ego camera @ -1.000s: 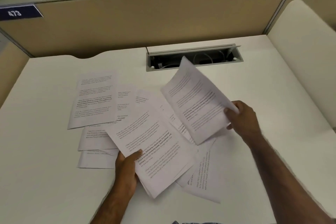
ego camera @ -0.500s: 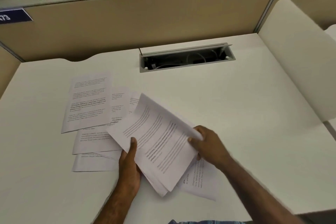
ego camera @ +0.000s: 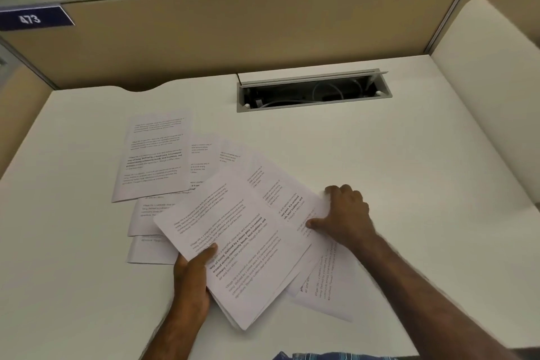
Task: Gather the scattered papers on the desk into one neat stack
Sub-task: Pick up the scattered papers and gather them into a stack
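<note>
A tilted bundle of printed white sheets (ego camera: 233,245) lies at the desk's centre. My left hand (ego camera: 193,278) grips its near left corner, thumb on top. My right hand (ego camera: 346,218) pinches the right edge of a sheet (ego camera: 287,199) that sticks out from under the bundle's top page. One loose sheet (ego camera: 155,155) lies flat to the far left, with several others (ego camera: 146,222) fanned out partly beneath it and the bundle. Another sheet (ego camera: 327,286) pokes out at the near right, under my right forearm.
The white desk (ego camera: 409,184) has an open cable slot (ego camera: 312,92) with wires at the back. A tan partition (ego camera: 248,29) with plants on top closes the far side. A cream panel (ego camera: 491,73) stands at the right.
My right hand brought its lifted sheet down onto the bundle in my left hand, then slid right and now grips the right edge of a lower sheet. The left hand stayed put.
</note>
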